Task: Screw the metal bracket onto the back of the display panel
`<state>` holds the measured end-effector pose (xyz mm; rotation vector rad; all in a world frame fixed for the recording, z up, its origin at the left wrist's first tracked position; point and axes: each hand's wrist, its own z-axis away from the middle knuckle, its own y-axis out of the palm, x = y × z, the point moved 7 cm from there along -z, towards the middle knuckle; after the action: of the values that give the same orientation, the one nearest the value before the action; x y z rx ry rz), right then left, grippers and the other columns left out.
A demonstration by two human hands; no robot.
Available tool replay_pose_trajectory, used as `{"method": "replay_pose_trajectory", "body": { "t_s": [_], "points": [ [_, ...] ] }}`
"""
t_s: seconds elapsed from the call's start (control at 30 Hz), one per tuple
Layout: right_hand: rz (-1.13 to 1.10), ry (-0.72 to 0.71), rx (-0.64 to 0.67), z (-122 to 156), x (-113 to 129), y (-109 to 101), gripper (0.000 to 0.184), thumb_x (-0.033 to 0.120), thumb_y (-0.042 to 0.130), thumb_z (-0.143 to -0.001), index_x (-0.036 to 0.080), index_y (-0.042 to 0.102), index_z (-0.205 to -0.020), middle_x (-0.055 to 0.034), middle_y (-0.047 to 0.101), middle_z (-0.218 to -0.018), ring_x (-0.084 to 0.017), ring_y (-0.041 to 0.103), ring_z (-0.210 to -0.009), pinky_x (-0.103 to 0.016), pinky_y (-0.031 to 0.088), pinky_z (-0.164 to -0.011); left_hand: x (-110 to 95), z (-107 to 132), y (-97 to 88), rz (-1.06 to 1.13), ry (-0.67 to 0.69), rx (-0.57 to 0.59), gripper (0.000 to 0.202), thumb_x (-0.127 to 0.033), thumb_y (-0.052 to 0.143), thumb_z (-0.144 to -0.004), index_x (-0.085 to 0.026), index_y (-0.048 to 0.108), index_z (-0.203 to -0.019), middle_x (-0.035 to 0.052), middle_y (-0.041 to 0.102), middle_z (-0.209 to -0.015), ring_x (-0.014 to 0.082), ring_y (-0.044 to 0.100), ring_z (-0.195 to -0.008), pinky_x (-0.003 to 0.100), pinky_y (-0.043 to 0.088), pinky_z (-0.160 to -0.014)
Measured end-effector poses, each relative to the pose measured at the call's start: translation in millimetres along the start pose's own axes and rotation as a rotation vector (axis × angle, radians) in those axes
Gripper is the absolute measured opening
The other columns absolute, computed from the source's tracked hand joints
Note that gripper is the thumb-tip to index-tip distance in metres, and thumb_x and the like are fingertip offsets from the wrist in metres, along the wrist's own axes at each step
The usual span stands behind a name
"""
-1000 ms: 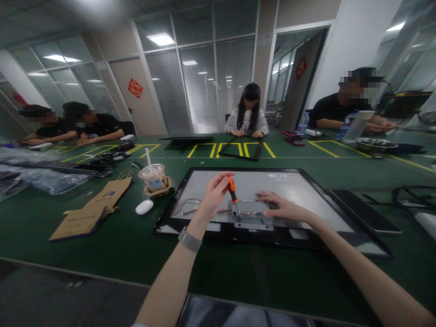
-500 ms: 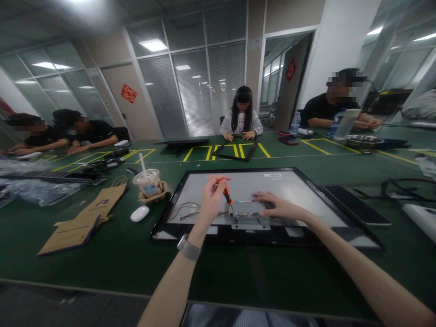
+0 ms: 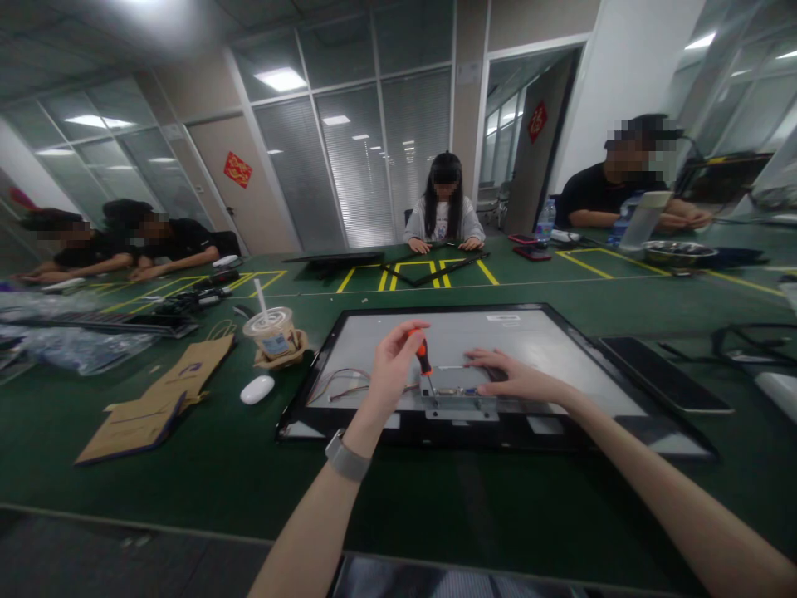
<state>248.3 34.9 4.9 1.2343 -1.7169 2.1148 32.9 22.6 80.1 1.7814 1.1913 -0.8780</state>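
A flat display panel [image 3: 548, 349] with a black frame and pale grey back lies on the green table in front of me. My left hand [image 3: 398, 357] is closed on an orange-and-black screwdriver [image 3: 424, 353], held nearly upright. Its tip points down at the left part of a metal bracket [image 3: 461, 411] with connectors at the panel's near edge; whether it sits in a screw is too small to tell. My right hand [image 3: 514, 378] rests with fingers spread over the bracket's right part. Left of the bracket, thin cables [image 3: 342, 382] lie loose on the panel.
Left of the panel are a white mouse [image 3: 257, 389], a drink cup [image 3: 274, 334] in a carton holder and a brown paper bag [image 3: 155, 399]. A dark flat slab [image 3: 663, 374] lies to the right. Across the table, a person handles a black frame [image 3: 429, 278]; others sit at both sides.
The screwdriver has become slightly more upright in my left hand. My right hand stays over the bracket. Across the table, the black frame has been turned a little.
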Motion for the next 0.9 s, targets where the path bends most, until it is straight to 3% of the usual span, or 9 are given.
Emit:
{"method": "replay_pose_trajectory", "body": {
  "t_s": [0.17,0.37,0.5,0.67,0.77,0.9],
  "points": [
    [-0.004,-0.010,-0.006,-0.5,-1.2,0.4,0.075,0.073,0.063,-0.073,0.026,0.061,-0.131,-0.0069,0.040,-0.154,-0.032,0.023,-0.146,-0.050,0.005,-0.122,-3.2,5.3,16.5,0.116,-0.064,0.109,0.028,-0.042,0.058,-0.089,-0.018,0.065,-0.102,0.0042,0.063,-0.087,0.0156,0.060,-0.081,0.029,0.049,-0.075],
    [-0.008,-0.010,-0.007,0.6,-0.3,-0.4,0.073,0.072,0.063,-0.073,0.027,0.061,-0.131,-0.0065,0.040,-0.154,-0.031,0.024,-0.146,-0.051,0.004,-0.122,-23.1,7.4,5.5,-0.277,0.193,-0.094,0.022,-0.039,0.063,-0.087,-0.018,0.064,-0.079,0.0017,0.052,-0.085,0.0117,0.052,-0.074,0.023,0.046,-0.068],
    [-0.001,-0.007,-0.005,0.4,0.6,-0.5,0.074,0.072,0.063,-0.073,0.026,0.061,-0.130,-0.0074,0.040,-0.154,-0.031,0.024,-0.146,-0.050,0.004,-0.122,-27.4,8.5,5.2,-0.378,0.228,-0.078,0.018,-0.035,0.058,-0.090,-0.019,0.067,-0.088,0.0018,0.052,-0.086,0.0110,0.052,-0.071,0.022,0.045,-0.065],
    [0.012,-0.001,-0.001,-0.3,0.5,-0.4,0.074,0.073,0.063,-0.073,0.026,0.061,-0.130,-0.0079,0.040,-0.154,-0.032,0.026,-0.146,-0.050,0.005,-0.122,-13.8,4.9,1.8,-0.224,0.144,-0.020,0.025,-0.037,0.049,-0.096,-0.020,0.065,-0.105,0.0051,0.062,-0.093,0.0153,0.060,-0.083,0.028,0.049,-0.077],
    [0.007,-0.007,-0.007,-0.3,-0.2,-0.5,0.073,0.072,0.062,-0.074,0.026,0.062,-0.130,-0.0072,0.041,-0.154,-0.031,0.026,-0.146,-0.050,0.005,-0.122,-6.4,2.2,1.1,-0.101,0.108,-0.010,0.027,-0.040,0.050,-0.094,-0.019,0.066,-0.102,0.0064,0.064,-0.094,0.0169,0.062,-0.085,0.030,0.050,-0.079],
    [-0.003,-0.004,-0.008,-0.2,-1.2,0.0,0.072,0.072,0.063,-0.073,0.027,0.062,-0.130,-0.0068,0.040,-0.154,-0.031,0.025,-0.146,-0.051,0.004,-0.122,-9.3,2.0,-0.5,-0.157,0.139,-0.064,0.020,-0.038,0.065,-0.086,-0.021,0.071,-0.093,0.0052,0.062,-0.095,0.0151,0.059,-0.085,0.025,0.049,-0.074]
  ]
}}
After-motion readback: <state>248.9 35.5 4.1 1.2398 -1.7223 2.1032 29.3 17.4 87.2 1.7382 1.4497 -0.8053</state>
